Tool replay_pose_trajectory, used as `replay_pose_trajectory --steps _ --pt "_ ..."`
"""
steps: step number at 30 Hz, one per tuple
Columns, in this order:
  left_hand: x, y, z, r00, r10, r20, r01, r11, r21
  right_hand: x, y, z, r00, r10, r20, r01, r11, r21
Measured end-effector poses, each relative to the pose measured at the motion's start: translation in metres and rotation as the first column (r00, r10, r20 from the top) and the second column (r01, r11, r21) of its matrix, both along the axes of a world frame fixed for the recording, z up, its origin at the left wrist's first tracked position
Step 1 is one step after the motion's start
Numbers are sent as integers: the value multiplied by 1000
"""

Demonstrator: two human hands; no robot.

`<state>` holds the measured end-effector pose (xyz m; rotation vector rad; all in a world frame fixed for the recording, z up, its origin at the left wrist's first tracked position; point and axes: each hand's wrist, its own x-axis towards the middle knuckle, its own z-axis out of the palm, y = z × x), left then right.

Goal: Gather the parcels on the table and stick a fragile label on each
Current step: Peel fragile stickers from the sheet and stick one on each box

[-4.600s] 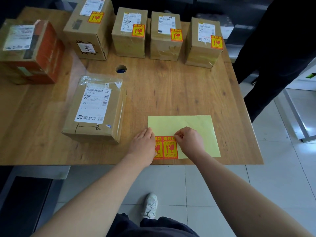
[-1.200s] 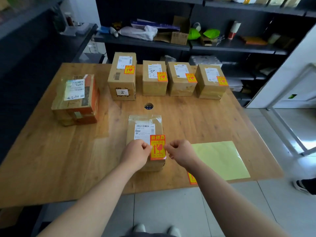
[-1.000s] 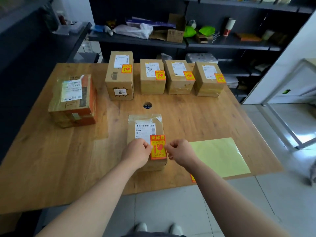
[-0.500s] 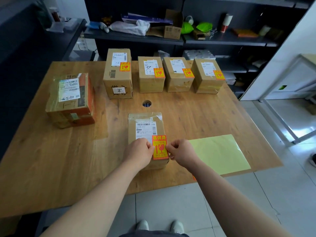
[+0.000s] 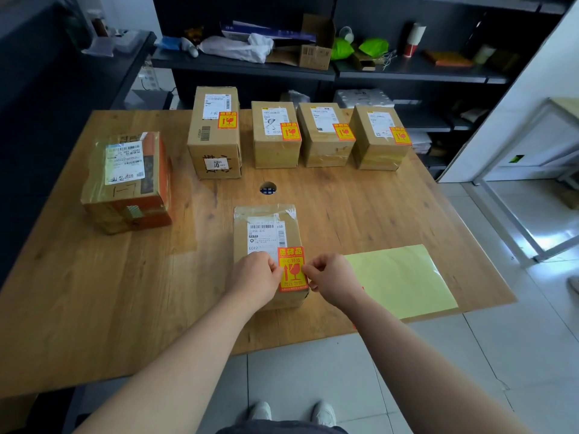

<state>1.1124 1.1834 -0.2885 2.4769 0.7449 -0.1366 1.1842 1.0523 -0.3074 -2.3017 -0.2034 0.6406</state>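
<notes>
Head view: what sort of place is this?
Probably a small parcel packing room: labelled parcels on a wooden table, a yellow label sheet, cluttered storage shelves behind.

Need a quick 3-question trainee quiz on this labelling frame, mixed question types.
1. How many parcels in the back row carry a fragile label?
2. True or false: the orange-taped parcel on the left carries a fragile label.
3. The left hand and right hand pinch another label over: A the front parcel, B the yellow sheet, C bare table.
Key: 1 four; 2 false; 3 A.
</notes>
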Motion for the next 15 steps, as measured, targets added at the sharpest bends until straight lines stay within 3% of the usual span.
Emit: replay_pose_trajectory --steps 15 --pt "-3 1 -8 997 -19 72 16 999 36 -4 2 -1 994 9 110 -3 999 -53"
